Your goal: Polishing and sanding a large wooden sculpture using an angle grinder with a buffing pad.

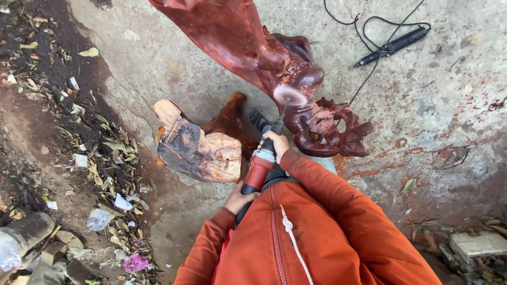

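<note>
- One large red-brown wood carving, slanting across the concrete floor from top left to centre.
- Rough stump block, pale on its faces, just left of the grinder.
- Red-and-black power grinder, gripped at both ends, spinning disc against the carving.
- Black pen-shaped tool with cable, lying well apart at upper right.
- Right hand, wrapped round the front of the grinder.
- Left hand, closed on the rear handle.
</note>
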